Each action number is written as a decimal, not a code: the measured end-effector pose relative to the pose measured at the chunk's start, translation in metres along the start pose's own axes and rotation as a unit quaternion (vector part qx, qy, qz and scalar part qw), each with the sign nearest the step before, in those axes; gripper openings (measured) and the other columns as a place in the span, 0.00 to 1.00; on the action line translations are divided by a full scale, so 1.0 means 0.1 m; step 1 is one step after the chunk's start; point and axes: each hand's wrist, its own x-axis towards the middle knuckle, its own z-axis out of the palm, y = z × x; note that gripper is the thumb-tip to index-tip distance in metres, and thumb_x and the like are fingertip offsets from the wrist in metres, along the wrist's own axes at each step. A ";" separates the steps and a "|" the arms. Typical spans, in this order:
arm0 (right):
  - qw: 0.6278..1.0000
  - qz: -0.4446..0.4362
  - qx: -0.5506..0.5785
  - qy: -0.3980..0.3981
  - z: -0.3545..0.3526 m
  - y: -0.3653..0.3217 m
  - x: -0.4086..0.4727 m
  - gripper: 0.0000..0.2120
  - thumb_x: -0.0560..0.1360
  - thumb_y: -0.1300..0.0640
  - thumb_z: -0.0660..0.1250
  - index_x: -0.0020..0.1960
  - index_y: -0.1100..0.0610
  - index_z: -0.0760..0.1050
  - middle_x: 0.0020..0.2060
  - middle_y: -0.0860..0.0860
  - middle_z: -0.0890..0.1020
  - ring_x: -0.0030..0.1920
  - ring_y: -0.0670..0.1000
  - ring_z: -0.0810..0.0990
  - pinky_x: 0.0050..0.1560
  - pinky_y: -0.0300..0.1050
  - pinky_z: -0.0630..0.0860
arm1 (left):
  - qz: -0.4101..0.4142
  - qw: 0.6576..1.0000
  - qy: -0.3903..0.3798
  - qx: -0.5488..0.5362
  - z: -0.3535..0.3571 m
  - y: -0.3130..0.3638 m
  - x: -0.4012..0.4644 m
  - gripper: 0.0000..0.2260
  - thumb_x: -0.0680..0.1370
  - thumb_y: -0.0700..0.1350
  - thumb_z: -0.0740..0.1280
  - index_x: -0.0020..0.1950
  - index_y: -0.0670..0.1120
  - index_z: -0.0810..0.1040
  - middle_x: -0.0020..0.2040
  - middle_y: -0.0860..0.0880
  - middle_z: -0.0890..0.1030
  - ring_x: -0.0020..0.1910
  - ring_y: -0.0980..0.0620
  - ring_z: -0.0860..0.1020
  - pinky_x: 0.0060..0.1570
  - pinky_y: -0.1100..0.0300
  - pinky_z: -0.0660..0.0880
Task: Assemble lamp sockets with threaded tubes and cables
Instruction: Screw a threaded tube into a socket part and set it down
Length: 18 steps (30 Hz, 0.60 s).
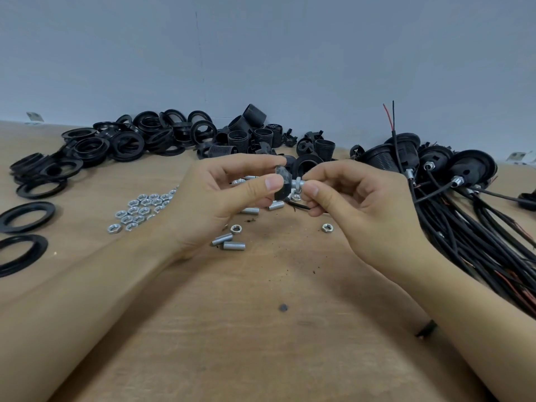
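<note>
Left hand [232, 192] pinching black socket cap [282, 184] above wooden table [261, 329]. Right hand [353, 204] pinching threaded tube [298, 184] with nut [293, 184], stuck in cap. Loose nuts [142, 208] lying left.

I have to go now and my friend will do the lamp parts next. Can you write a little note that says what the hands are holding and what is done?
Left hand grips a small black socket cap. Right hand pinches the threaded tube sticking out of the cap, with a nut on it.
Loose nuts lie to the left, spare tubes below the hands, black rings and socket bodies at the back.
Done: several finished sockets with cables on the right.
Left: finish this tube, add cable, then do the rest.
</note>
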 end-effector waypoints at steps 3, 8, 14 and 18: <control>1.000 -0.003 -0.008 -0.006 0.00 -0.02 0.00 0.04 0.77 0.63 0.69 0.47 0.55 0.81 0.36 0.52 0.82 0.35 0.48 0.82 0.40 0.38 0.79 | -0.006 1.000 -0.002 0.008 0.00 0.00 -0.01 0.15 0.68 0.50 0.76 0.55 0.51 0.86 0.53 0.45 0.86 0.55 0.46 0.83 0.53 0.53 0.79; 0.999 0.035 0.037 0.009 -0.01 -0.03 0.02 0.04 0.77 0.62 0.68 0.46 0.58 0.82 0.35 0.55 0.83 0.35 0.50 0.82 0.38 0.41 0.80 | -0.005 0.999 -0.023 -0.041 0.01 0.00 0.00 0.15 0.67 0.42 0.78 0.53 0.49 0.86 0.52 0.46 0.85 0.55 0.47 0.83 0.54 0.57 0.78; 0.997 0.075 0.002 -0.003 0.01 0.01 0.02 0.09 0.78 0.52 0.66 0.45 0.57 0.79 0.34 0.53 0.82 0.33 0.50 0.81 0.36 0.44 0.80 | 0.009 1.000 -0.010 -0.008 0.02 -0.01 -0.01 0.16 0.65 0.46 0.78 0.53 0.51 0.86 0.55 0.45 0.85 0.56 0.45 0.82 0.56 0.55 0.77; 0.998 0.061 0.009 -0.001 0.01 0.02 0.02 0.07 0.78 0.55 0.66 0.46 0.58 0.79 0.35 0.53 0.82 0.34 0.50 0.82 0.36 0.42 0.80 | -0.007 1.000 -0.006 -0.025 0.04 0.01 -0.01 0.15 0.65 0.44 0.80 0.51 0.51 0.87 0.52 0.48 0.85 0.56 0.48 0.83 0.56 0.56 0.78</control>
